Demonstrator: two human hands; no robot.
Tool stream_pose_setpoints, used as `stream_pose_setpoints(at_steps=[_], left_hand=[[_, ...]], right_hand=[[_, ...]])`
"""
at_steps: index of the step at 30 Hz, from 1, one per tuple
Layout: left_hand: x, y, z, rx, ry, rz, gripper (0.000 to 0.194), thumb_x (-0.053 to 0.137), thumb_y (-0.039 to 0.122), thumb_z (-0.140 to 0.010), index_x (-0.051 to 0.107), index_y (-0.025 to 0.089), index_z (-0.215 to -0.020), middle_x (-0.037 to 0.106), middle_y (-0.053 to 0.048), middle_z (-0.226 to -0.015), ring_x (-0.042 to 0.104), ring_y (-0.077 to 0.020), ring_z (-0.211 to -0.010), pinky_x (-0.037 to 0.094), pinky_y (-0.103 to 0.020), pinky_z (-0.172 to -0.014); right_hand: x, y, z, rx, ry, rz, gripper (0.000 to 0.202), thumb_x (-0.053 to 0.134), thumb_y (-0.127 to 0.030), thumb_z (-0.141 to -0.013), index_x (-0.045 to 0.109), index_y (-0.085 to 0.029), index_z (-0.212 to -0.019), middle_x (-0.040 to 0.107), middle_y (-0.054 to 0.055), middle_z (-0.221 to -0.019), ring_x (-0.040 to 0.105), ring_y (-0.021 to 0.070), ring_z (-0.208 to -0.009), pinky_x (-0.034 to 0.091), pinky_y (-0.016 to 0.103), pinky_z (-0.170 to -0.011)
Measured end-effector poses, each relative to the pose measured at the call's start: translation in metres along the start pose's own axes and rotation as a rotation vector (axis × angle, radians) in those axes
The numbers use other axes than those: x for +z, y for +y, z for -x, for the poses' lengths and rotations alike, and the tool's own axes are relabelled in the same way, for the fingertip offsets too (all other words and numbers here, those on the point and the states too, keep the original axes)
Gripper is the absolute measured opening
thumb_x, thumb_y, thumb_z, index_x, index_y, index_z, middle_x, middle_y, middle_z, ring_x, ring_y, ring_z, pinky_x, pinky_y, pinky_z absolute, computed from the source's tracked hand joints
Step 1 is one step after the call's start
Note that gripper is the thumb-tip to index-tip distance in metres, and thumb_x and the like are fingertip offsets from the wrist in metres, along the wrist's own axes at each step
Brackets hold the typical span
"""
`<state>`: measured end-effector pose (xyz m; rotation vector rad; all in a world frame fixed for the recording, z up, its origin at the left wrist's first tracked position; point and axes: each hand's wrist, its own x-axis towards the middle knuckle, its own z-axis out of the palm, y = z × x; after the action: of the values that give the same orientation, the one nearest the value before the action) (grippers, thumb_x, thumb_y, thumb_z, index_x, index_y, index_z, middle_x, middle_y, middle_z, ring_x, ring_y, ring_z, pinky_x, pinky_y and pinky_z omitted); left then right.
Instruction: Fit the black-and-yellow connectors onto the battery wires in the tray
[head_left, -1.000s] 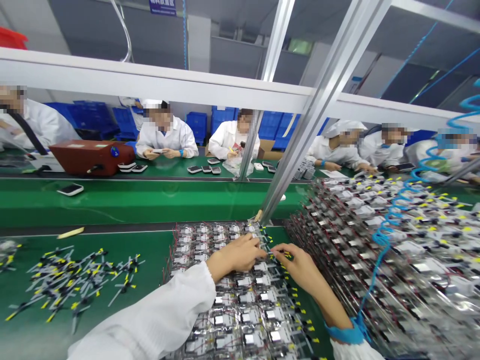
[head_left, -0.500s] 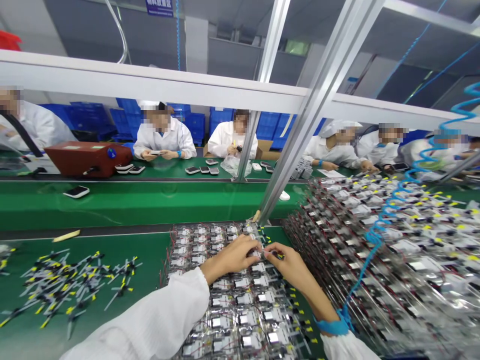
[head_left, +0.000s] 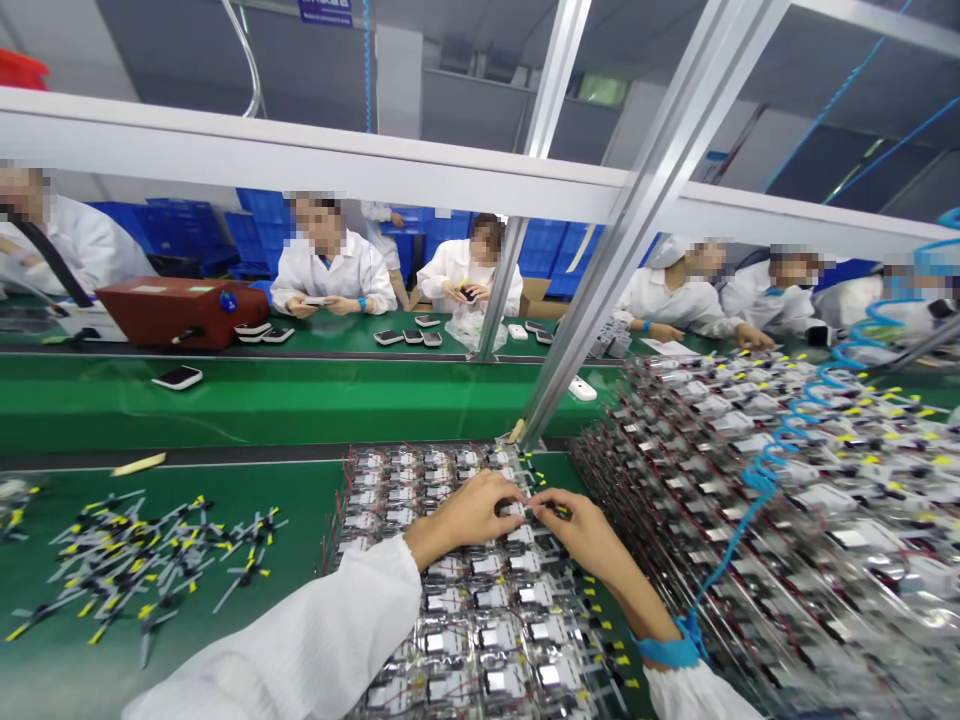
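Observation:
My left hand [head_left: 484,508] reaches over a clear plastic tray [head_left: 457,570] filled with rows of small white-and-black electronic parts with red wires. Its thumb and fingers are pinched together near the tray's far right side. Facing it, my right hand [head_left: 574,525] is also pinched, its fingertips almost meeting the left ones. Whatever small piece lies between the fingertips is too small to make out. Yellow-tipped strips [head_left: 604,625] stick out along the tray's right edge. A blue wrist strap [head_left: 666,650] with a coiled cord circles my right wrist.
Loose grey strips with yellow tips [head_left: 142,560] lie in a pile at left. Tall stacked trays [head_left: 780,500] stand close on the right. A metal post [head_left: 600,300] rises beyond my hands. A green conveyor [head_left: 300,405] carries white devices; several people in white coats sit across it.
Both hands stay pinched at nearly the same spot on the tray. The view shifts slightly, and the white devices on the conveyor have moved right. A standing person shows behind the seated workers.

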<state>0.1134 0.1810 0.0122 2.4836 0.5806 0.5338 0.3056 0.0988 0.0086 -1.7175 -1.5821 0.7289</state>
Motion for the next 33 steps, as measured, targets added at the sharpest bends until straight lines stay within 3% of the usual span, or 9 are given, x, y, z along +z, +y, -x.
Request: stream_pose_setpoints(at_steps=[17, 33], left_hand=[[-0.0006, 0.0023, -0.0008, -0.011, -0.002, -0.017, 0.023, 0.072, 0.024, -0.083, 0.071, 0.018, -0.104, 0.072, -0.006, -0.096, 0.064, -0.0235, -0.096, 0.046, -0.032, -0.091], [0.0039, -0.0024, -0.0023, -0.018, -0.013, -0.042, 0.023, 0.07, 0.029, -0.086, 0.072, 0.018, -0.106, 0.071, -0.006, -0.092, 0.064, -0.0234, -0.094, 0.045, -0.031, -0.088]], right_hand=[[0.0003, 0.0045, 0.0004, -0.031, -0.04, -0.109, 0.032, 0.059, -0.05, -0.079, 0.069, -0.019, -0.079, 0.071, 0.006, -0.082, 0.063, 0.0243, -0.081, 0.047, 0.032, -0.076], [0.0097, 0.0042, 0.0011, -0.005, 0.008, -0.041, 0.032, 0.056, -0.049, -0.078, 0.069, -0.02, -0.08, 0.073, 0.007, -0.085, 0.063, 0.0261, -0.082, 0.047, 0.034, -0.077]])
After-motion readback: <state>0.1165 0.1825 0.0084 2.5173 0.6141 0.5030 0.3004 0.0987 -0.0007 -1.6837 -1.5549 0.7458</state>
